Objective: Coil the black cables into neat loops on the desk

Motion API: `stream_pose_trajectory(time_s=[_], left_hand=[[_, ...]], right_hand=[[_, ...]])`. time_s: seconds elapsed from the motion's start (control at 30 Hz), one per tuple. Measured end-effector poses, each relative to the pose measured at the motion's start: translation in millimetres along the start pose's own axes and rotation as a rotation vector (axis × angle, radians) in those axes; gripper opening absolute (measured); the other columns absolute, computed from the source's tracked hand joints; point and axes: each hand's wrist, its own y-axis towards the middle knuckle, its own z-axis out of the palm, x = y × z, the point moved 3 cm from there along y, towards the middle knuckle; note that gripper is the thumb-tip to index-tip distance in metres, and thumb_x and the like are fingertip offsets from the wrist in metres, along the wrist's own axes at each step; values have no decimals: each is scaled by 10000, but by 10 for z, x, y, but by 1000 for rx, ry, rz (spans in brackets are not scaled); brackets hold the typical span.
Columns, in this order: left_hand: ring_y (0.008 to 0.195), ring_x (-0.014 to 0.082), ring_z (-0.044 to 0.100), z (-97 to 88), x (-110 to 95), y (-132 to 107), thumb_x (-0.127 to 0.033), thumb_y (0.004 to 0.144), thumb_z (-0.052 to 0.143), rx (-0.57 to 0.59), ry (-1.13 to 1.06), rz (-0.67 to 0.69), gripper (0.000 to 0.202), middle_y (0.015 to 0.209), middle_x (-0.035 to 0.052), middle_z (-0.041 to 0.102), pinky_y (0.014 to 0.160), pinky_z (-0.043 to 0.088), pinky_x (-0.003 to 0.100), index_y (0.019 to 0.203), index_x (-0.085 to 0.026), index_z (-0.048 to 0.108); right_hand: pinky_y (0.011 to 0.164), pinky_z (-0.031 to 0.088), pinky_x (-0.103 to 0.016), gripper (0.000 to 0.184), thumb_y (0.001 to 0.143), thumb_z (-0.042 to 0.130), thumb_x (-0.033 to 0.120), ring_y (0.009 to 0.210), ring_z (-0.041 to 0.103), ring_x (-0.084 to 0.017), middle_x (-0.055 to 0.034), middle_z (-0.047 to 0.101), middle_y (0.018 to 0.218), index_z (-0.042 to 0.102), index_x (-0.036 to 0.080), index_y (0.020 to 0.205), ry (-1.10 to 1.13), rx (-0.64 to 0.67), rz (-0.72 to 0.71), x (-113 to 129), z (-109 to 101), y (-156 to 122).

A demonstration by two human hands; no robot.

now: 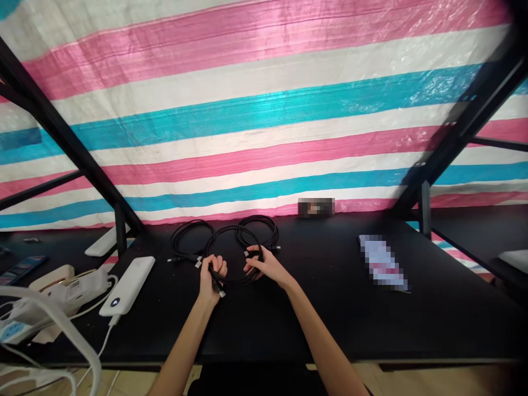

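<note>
Head view, person at a black table point(313, 324), both forearms reaching in from the bottom edge.

Left hand point(212, 275): fingers clenched round the lower-left arc of the middle coil point(231, 227), a loop of black cable. A short end with a pale plug point(223, 294) sticks out just below the fist.

Right hand point(266, 267): fingers closed on the right arc of the same loop, thumb side towards the centre. The hands are near each other, with the loop's opening between them.

Middle coil: roughly round, held at both sides. Its far arc is over the table toward the back. Cannot tell whether that arc rests on the surface or is lifted.

Behind it, two more black cable coils lie flat on the table: a left coil point(176, 242) and a rear coil point(258, 219). The middle coil overlaps the edges of both in this view. Contact cannot be told.

Left of the hands:
- A white power bank point(127, 285) lies flat, with a white lead at its near end.
- Further left are a white adapter point(80, 286) and a power strip point(14, 330) with white cords.

Right of the hands, well apart, a blurred card point(383, 263) lies on the table. A small blurred item point(315, 207) sits at the back edge.

A striped pink, white and blue tarp point(264, 110) hangs behind. Black frame posts point(120, 228) stand at each side.
</note>
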Motion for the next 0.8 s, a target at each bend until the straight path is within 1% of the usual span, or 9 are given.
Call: stream_pose_trajectory(time_s=[0.07,0.13,0.27,0.33,0.4,0.5,0.57,0.63,0.8], left_hand=[[411,50,288,30,29,-43,-311,773,486,34,145,-27,364,475,-46,299,396,237,198,461,-154,383],[434,56,372,47,58,-98,-392,772,451,76,334,-79,347,505,-28,398,401,253,186,527,-146,466],[360,61,425,48,117,-204,-496,752,423,119,722,-264,372,531,-21,485,345,131,172,694,-150,548],[291,54,381,86,153,-245,-524,750,426,153,785,-350,373,496,-43,468,330,73,174,750,-170,547],[259,51,337,158,192,-264,-545,754,420,165,733,-393,384,442,-61,428,317,61,173,774,-183,546],[263,47,303,251,234,-219,-498,736,497,16,576,-348,328,365,-89,328,303,133,160,721,-175,550],[277,42,306,271,257,-155,-414,697,586,-149,502,-291,259,345,-101,290,306,195,152,662,-159,552],[281,43,319,277,286,-83,-335,666,636,-261,475,-255,211,330,-106,285,308,238,152,625,-146,554],[270,58,349,318,354,95,-251,697,593,-334,457,-174,171,299,-100,299,330,329,175,580,-138,539]], right_hand=[[371,441,-210,457,765,565,335,433,566,-115,-14,683,702,414,181,1168,-32,-20,19,-16,-4,1],[293,355,-177,420,794,490,339,311,445,-73,8,672,660,410,183,1175,-43,-51,-10,11,-51,-5],[260,206,-147,424,804,446,378,281,313,-55,69,552,470,505,167,1168,-25,-197,-142,119,-208,-28],[274,185,-157,451,794,469,403,289,291,-56,81,486,415,550,149,1157,14,-279,-178,149,-268,-29],[306,216,-167,470,778,498,411,314,322,-59,74,462,395,584,118,1135,75,-345,-219,167,-303,-22],[338,245,-174,504,755,526,419,364,386,-74,52,475,405,600,90,1130,140,-409,-242,176,-321,-11],[315,210,-174,540,743,534,413,348,353,-70,50,500,430,569,105,1185,136,-432,-208,170,-327,-9],[299,202,-169,570,734,532,388,330,321,-64,52,527,456,523,124,1240,103,-456,-185,160,-340,-11],[310,300,-190,576,749,523,385,315,363,-66,37,568,511,486,133,1266,-52,-523,-234,88,-394,1]])
